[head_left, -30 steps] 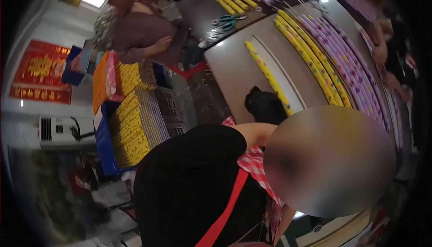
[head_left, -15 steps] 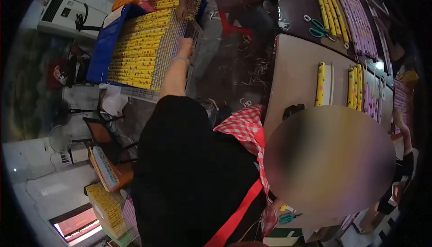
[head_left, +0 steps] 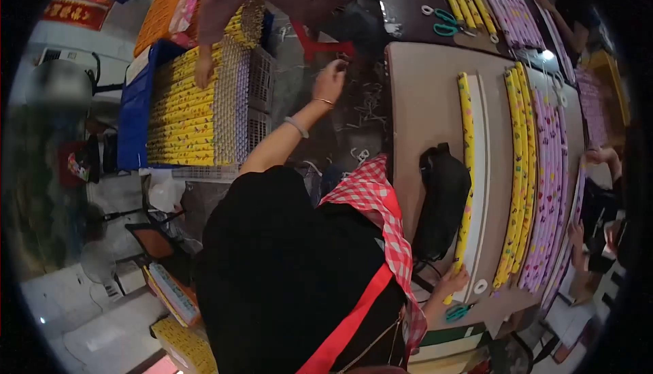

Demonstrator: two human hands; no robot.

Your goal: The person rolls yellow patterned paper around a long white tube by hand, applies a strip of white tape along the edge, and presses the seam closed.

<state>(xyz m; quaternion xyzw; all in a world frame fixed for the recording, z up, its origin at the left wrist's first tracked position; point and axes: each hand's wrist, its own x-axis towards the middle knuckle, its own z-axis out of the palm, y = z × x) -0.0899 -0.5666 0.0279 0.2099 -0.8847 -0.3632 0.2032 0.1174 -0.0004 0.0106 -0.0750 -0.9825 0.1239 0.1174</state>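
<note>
My left hand (head_left: 329, 83), a bracelet at its wrist and a grey band on the forearm, hangs over the floor right of the crate. Its fingers are loosely bent and apart, and I see nothing in them. On the table, my right hand (head_left: 454, 281) grips the lower end of a yellow patterned roll (head_left: 466, 163). Beside that roll lies a long white strip (head_left: 479, 190). A white tape ring (head_left: 480, 286) sits just right of my right hand, and teal-handled scissors (head_left: 457, 313) lie below it.
A blue-sided crate (head_left: 130, 108) holds stacked yellow rolls (head_left: 180, 119); another person's hand (head_left: 203, 71) touches them. Yellow rolls (head_left: 518, 176) and purple rolls (head_left: 548, 197) lie on the table (head_left: 416, 95). A black bag (head_left: 443, 200) lies near me. A co-worker's hands (head_left: 598, 155) are at the right.
My left hand has left the stacked rolls and moved right, over the floor. The view has shifted, and my right hand, the black bag and the full roll have come into sight.
</note>
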